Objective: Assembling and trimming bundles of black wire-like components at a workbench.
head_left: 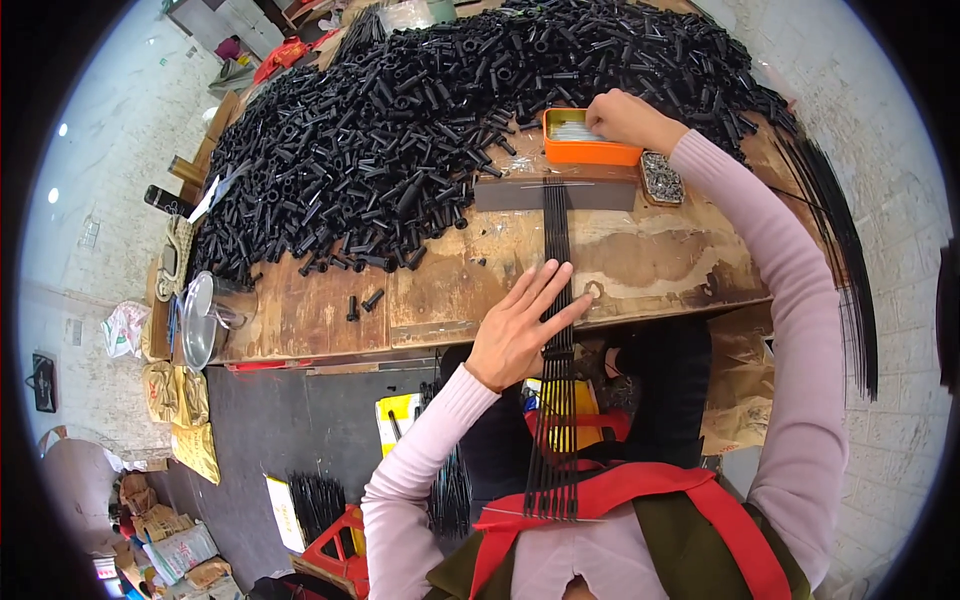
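My left hand (517, 325) lies with its fingers outstretched over a row of thin black rods (555, 235), pressing them near the table's front edge. The rods run side by side from a grey block (600, 195) on the table, past the edge, down to my lap. At the far right, my right hand (632, 116) dips into an orange box (592, 152) that holds thin pale sticks (573, 132). Its fingers are bent together, and the fingertips are partly hidden, so what they pinch does not show. Beside the orange box stands a small clear container (661, 178) full of tiny metal pieces.
A large heap of short black tubular parts (400, 140) covers the back of the wooden table (470, 290). Two loose black parts (365, 303) lie near the front edge. A clear plastic tub (203, 320) stands at the left. Long black rods (835, 240) hang over the right side.
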`<state>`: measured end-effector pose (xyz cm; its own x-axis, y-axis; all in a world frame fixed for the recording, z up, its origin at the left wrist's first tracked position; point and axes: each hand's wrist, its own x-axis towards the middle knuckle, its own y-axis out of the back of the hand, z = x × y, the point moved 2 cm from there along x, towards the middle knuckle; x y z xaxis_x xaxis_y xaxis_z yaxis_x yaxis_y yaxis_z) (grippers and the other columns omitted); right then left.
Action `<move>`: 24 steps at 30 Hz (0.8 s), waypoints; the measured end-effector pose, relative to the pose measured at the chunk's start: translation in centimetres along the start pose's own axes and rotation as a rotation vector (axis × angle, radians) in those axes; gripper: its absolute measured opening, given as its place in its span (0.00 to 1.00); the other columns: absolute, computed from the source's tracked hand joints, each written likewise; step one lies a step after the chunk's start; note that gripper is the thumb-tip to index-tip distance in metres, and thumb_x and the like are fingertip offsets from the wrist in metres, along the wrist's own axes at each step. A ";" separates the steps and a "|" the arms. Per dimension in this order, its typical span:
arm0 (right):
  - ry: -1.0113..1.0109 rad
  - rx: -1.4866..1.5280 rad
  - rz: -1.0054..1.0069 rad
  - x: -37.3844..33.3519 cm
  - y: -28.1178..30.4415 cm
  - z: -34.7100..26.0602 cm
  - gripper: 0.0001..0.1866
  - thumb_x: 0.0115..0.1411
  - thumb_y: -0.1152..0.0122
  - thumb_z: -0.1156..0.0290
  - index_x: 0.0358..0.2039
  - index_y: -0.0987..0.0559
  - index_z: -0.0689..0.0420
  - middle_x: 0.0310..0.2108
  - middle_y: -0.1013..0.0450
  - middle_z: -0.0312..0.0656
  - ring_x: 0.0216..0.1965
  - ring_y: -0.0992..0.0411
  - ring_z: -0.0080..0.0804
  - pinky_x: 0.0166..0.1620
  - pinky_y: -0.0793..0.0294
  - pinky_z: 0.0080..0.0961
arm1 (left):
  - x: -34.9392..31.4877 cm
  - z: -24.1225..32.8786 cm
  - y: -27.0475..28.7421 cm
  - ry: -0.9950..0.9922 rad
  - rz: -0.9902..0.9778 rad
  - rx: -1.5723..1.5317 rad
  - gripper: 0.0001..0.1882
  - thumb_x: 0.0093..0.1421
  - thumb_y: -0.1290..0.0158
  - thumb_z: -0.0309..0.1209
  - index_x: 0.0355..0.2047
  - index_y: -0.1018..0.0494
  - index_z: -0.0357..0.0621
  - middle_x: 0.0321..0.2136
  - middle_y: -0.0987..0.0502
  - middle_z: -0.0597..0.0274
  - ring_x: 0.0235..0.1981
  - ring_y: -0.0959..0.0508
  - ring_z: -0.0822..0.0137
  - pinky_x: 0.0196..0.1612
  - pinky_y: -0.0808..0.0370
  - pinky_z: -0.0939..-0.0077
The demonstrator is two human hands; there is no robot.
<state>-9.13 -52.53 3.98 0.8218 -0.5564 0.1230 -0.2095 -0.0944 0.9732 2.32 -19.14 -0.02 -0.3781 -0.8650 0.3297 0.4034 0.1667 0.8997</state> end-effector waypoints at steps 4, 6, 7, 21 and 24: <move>0.002 -0.032 0.220 -1.8 1.4 -1.5 0.09 0.54 0.42 0.75 0.33 0.17 0.62 0.32 0.22 0.50 0.35 0.23 0.49 0.42 0.24 0.37 | -0.1 -0.2 0.0 -0.013 0.006 0.027 0.43 0.40 0.49 0.16 0.61 0.33 0.57 0.66 0.41 0.51 0.67 0.41 0.52 0.68 0.43 0.56; 0.077 -0.034 0.234 -3.9 0.9 -3.3 0.10 0.55 0.43 0.75 0.36 0.17 0.60 0.32 0.23 0.50 0.36 0.24 0.48 0.42 0.24 0.38 | -0.1 -0.3 -0.2 -0.016 0.002 0.053 0.44 0.40 0.49 0.16 0.61 0.33 0.58 0.66 0.41 0.52 0.67 0.41 0.52 0.68 0.44 0.55; 0.157 -0.031 0.248 -5.0 0.4 -4.5 0.12 0.56 0.44 0.76 0.39 0.18 0.59 0.32 0.25 0.49 0.36 0.25 0.48 0.42 0.25 0.38 | -0.1 -0.3 -0.1 -0.011 0.005 0.050 0.44 0.40 0.49 0.16 0.61 0.33 0.58 0.66 0.41 0.52 0.67 0.41 0.52 0.68 0.44 0.55; 0.241 0.072 0.139 -8.6 -1.2 -6.2 0.17 0.55 0.44 0.79 0.46 0.21 0.58 0.29 0.29 0.46 0.31 0.27 0.45 0.37 0.27 0.38 | -0.1 -0.4 -0.4 0.017 -0.044 0.082 0.46 0.40 0.48 0.18 0.63 0.36 0.62 0.67 0.43 0.53 0.68 0.42 0.51 0.69 0.46 0.56; 0.242 0.046 0.147 -8.3 -1.3 -6.2 0.17 0.55 0.44 0.78 0.46 0.20 0.58 0.28 0.29 0.46 0.31 0.27 0.45 0.37 0.28 0.38 | -0.1 -0.5 -0.5 0.017 -0.047 0.079 0.46 0.40 0.48 0.18 0.64 0.36 0.62 0.67 0.43 0.52 0.68 0.43 0.51 0.69 0.46 0.57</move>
<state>-12.37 -42.66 2.94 0.8821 -0.3542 0.3104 -0.3553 -0.0680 0.9323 2.53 -19.35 -0.64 -0.3803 -0.8806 0.2826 0.3186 0.1622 0.9339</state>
